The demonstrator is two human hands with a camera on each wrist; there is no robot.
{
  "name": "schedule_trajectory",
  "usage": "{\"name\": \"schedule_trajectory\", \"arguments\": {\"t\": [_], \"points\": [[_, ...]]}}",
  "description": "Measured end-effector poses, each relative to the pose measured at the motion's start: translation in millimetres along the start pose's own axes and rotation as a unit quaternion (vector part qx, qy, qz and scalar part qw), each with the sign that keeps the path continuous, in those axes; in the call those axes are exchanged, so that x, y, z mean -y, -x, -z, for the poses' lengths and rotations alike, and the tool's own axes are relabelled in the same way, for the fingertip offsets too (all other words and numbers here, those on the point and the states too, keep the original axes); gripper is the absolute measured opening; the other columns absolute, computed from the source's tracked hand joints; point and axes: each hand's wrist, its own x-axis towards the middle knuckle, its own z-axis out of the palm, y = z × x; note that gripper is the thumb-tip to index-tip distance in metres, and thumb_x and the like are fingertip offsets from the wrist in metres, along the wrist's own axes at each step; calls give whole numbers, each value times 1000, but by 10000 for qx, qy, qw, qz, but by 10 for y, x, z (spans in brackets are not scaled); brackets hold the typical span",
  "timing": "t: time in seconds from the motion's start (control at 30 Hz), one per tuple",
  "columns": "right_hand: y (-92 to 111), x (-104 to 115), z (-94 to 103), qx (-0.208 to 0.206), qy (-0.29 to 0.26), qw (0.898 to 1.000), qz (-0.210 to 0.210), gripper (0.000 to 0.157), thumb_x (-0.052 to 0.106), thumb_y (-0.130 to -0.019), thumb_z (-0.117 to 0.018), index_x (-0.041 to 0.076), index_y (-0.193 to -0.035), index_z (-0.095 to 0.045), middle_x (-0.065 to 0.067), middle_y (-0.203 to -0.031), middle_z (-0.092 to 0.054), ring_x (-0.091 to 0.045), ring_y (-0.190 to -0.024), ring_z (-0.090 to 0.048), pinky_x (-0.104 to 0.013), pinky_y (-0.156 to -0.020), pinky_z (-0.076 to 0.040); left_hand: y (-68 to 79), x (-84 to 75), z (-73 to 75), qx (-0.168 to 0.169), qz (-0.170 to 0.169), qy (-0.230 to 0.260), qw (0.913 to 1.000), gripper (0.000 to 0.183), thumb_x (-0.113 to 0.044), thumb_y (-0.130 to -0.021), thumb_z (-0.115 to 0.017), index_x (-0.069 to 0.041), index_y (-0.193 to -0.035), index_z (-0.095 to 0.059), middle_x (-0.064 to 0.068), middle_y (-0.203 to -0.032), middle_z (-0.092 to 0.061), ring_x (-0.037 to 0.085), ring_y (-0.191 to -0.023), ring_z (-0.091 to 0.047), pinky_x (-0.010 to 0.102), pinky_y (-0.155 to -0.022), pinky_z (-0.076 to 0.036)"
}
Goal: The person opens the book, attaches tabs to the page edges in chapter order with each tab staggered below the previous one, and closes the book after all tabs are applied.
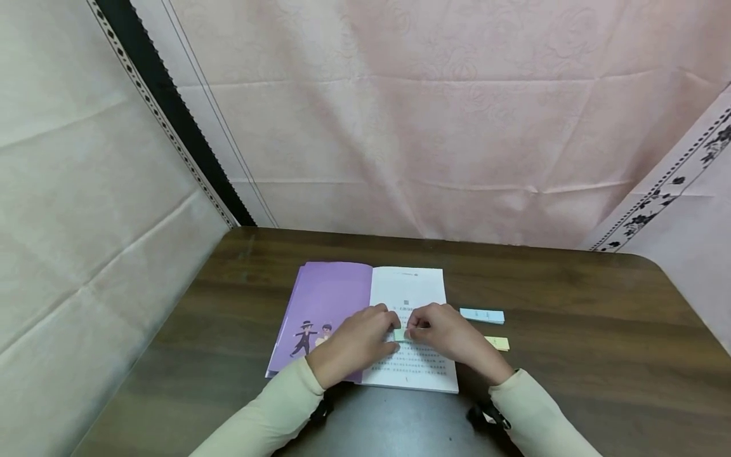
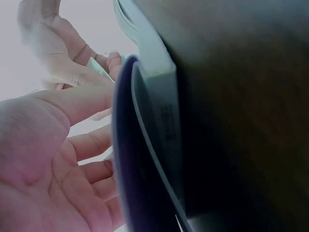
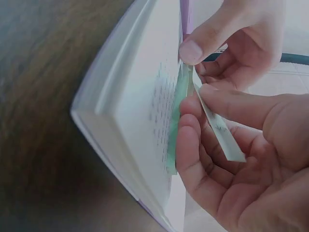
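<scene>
An open book, with a purple inside cover (image 1: 337, 289) on the left and a printed white page (image 1: 408, 282) on the right, lies under both hands. A green sticky strip (image 3: 173, 140) lies along the page's text. My right hand (image 1: 442, 327) pinches a pale green sticky-note strip (image 3: 226, 140) between thumb and fingers, and it angles away from the page. My left hand (image 1: 362, 336) rests over the book's fold, its thumb (image 3: 192, 52) touching the green strip's end. In the left wrist view, the other left fingers (image 2: 91, 145) are extended and partly hidden behind the cover.
Right of the book lie a blue sticky-note pad (image 1: 482, 316) and a yellow one (image 1: 498, 343), the latter partly behind the right wrist. The brown wooden table (image 1: 582, 330) extends to both sides. Pale cloth (image 1: 428, 139) hangs behind it.
</scene>
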Motion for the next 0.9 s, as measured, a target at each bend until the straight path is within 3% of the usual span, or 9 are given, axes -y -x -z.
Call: {"name": "schedule_trajectory", "arguments": {"t": [0.2,0.33,0.5,0.63,0.83,0.9], "points": [[-4,-29,47,259,-336,9990,127,19,4,-99,-70,14,-84,-74,6,-78,-65,-13,-77,-55,-31,-74,-47,33,29,-4,-198,-19,1,9998,22,-17,-90,-85,-5,-107,-79,2,-94,-69,11,-80,-62,26,-71,-54],[8,-141,203,509,-833,9950,215,17,2,-99,-65,10,-89,-75,1,-75,-63,-15,-72,-55,-30,-67,-46,31,32,-4,-223,37,87,9997,16,-16,-90,-85,-7,-100,-78,-1,-88,-66,8,-73,-56,24,-68,-51],[-10,-409,532,323,-1120,9930,-202,13,4,-103,-62,2,-100,-74,-7,-82,-64,-22,-75,-57,-33,-65,-49,-2,28,-15,-50,91,476,9988,13,-13,-90,-84,-8,-93,-73,-3,-82,-60,8,-71,-52,23,-66,-46],[-185,-626,710,373,-1129,9916,-503,16,10,-107,-60,1,-106,-74,-11,-88,-66,-22,-78,-55,-34,-68,-46,-3,61,-28,142,260,850,9959,15,-11,-91,-83,-9,-92,-69,-3,-80,-57,8,-70,-50,22,-65,-45],[-399,-840,852,665,-1086,9903,-561,19,16,-107,-63,3,-107,-77,-15,-127,-70,-29,-115,-59,-46,-95,-48,-2,112,-28,225,308,1042,9938,15,-10,-92,-82,-9,-92,-67,-5,-79,-55,8,-71,-49,23,-66,-45],[-419,-873,887,758,-1028,9903,-555,19,17,-106,-64,3,-108,-77,-16,-132,-69,-32,-126,-57,-51,-104,-46,-14,114,-26,231,257,1060,9938,15,-10,-92,-82,-9,-93,-67,-5,-79,-55,8,-71,-49,22,-66,-45]]}}
